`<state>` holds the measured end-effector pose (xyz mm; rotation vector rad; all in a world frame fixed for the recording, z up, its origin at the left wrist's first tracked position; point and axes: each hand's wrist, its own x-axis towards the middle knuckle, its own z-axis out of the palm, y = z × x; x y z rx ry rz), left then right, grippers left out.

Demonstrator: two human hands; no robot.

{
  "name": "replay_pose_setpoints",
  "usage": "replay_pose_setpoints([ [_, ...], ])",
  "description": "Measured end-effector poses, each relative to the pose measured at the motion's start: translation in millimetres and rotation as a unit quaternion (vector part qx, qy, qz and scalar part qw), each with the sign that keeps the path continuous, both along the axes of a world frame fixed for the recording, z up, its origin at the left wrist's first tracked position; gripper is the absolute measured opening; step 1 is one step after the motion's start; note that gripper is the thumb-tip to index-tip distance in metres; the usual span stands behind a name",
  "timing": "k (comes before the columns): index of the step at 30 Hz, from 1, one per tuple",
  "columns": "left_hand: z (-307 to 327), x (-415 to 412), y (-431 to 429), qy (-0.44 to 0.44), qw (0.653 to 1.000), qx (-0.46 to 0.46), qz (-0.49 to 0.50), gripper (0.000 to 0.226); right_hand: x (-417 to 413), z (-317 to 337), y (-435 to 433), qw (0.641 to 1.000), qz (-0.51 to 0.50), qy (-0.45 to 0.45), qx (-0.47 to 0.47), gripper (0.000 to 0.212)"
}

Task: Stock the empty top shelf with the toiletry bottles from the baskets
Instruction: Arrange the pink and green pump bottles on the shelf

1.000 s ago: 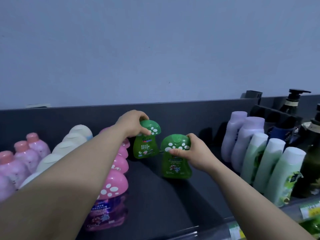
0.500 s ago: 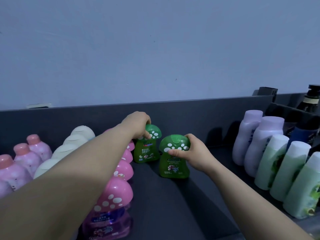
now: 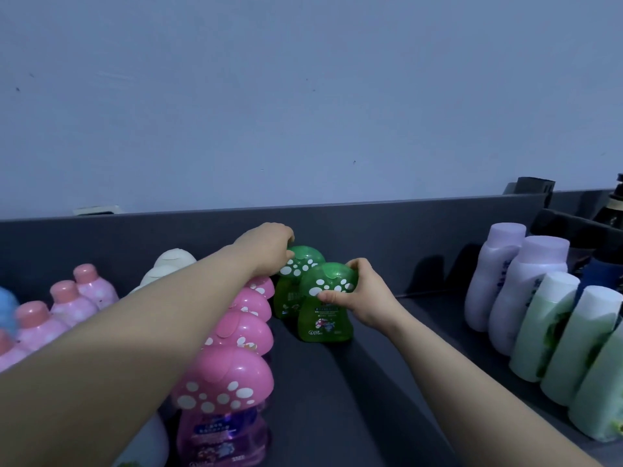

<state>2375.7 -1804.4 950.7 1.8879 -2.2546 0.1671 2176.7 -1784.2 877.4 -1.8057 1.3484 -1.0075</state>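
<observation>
The front bottle (image 3: 324, 316) has slid in, and now stands just at five o'clock of the rear bottle (image 3: 302, 261). Left hand (image 3: 267, 248) grips the rear cap, right hand (image 3: 361, 295) clamps the front cap. A green row is starting on the shelf (image 3: 337, 385) beside the pinks (image 3: 236, 375).

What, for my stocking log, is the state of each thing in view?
Rear green mushroom-capped plastic bottle: upright on dark grey shelf, cap gripped by left hand.
Front green mushroom-capped plastic bottle: upright on shelf, cap gripped by right hand.
Pink mushroom-capped bottles: upright, in a row, caps closed.
Pale green white-capped bottles: leaning, in a row.
Lilac plastic bottles: leaning.
</observation>
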Motion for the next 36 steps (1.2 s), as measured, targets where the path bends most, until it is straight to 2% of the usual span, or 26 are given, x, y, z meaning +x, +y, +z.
replay_pose_setpoints([
  [7,3,16,31,-0.076,0.996,-0.047,0.024,0.026,24,-2,-11,1.000,0.007,0.026,-0.014,0.063],
  [15,8,9,54,-0.083,0.994,-0.068,0.019,0.025,21,-4,9,0.998,-0.019,0.059,-0.020,0.099],
  [22,8,-46,100,-0.109,0.991,-0.083,-0.015,0.032,-27,5,61,0.959,-0.053,0.253,-0.114,0.079],
  [25,0,-87,125,-0.130,0.984,-0.106,-0.054,0.032,-63,4,96,0.947,-0.072,0.278,-0.141,0.073],
  [29,-22,-147,163,-0.101,0.981,-0.118,-0.117,0.031,-124,-12,143,0.929,-0.101,0.313,-0.168,0.072],
  [36,-106,-259,228,0.002,0.969,-0.080,-0.233,0.037,-247,-73,240,0.925,-0.147,0.336,-0.096,0.069],
])
